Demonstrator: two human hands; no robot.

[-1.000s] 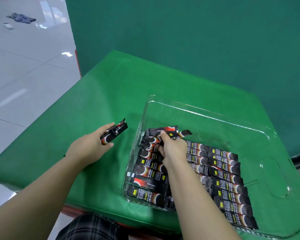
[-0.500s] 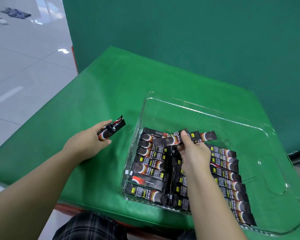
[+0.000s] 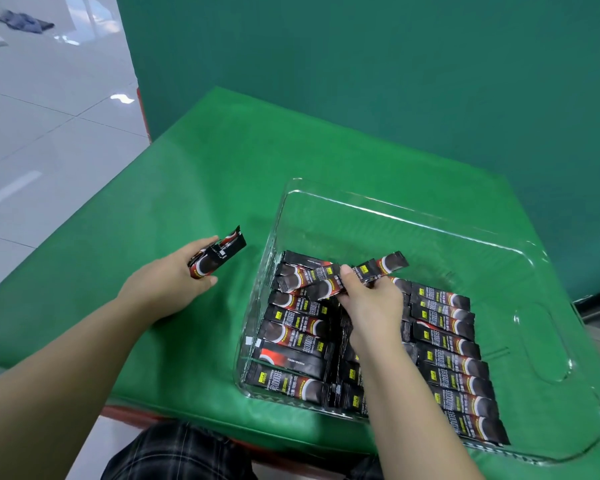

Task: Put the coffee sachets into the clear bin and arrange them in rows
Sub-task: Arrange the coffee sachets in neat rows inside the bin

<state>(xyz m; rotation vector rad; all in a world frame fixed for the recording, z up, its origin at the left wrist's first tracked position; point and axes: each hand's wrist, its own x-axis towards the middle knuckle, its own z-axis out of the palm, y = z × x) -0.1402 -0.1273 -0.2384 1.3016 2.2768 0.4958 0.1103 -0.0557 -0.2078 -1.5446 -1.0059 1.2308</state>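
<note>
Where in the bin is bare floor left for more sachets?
The bin is bare along its far wall, beyond the sachet rows, and in a strip by its right wall. Its near-left is crowded with rows. The right hand holds sachets over the middle; the left hand holds more over the cloth.

One head-worn view looks forward and steeply down, close over the green desk (image 3: pixel 194 188) and its near edge.

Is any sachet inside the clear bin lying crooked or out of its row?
Yes. At the far end of the rows in the clear bin, the right hand pinches a few sachets that lie slanted across the neat rows. The left hand holds more sachets outside the bin.
</note>
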